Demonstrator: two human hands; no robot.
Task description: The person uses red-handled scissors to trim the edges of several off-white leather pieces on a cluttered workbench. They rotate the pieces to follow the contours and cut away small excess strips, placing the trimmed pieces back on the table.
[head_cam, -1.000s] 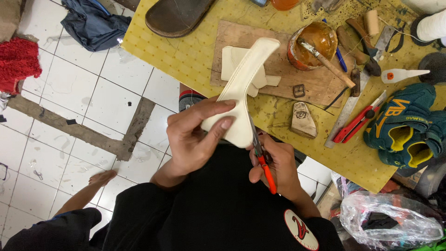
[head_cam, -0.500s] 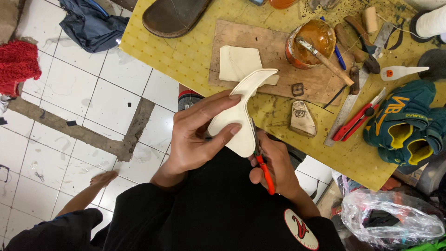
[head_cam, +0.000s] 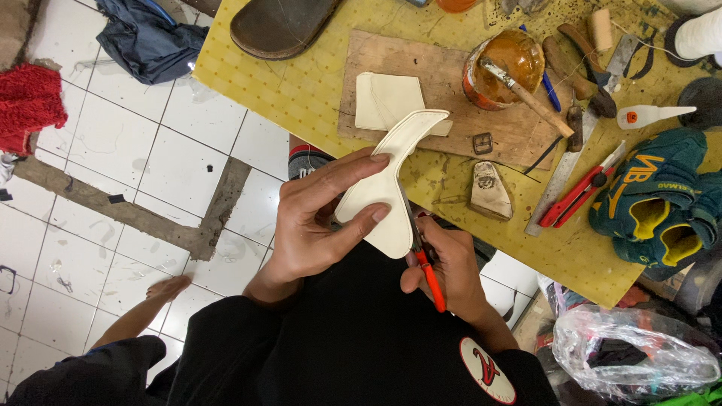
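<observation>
Cutting goes on: left hand fingers pinch the cream curved leather piece; right hand fingers grip orange-handled scissors at its five-o'clock edge, part trimmed.

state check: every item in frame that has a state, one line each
Left hand: gripping the cream curved insole-shaped piece, thumb over its face.
Right hand: closed on orange-handled scissors.
Scissors: blades at the piece's edge.
Round tin of amber glue: open, brush resting in it.
Red utility knife: lying flat on the yellow table.

Black garment with round white-and-red patch; hands bare.
</observation>
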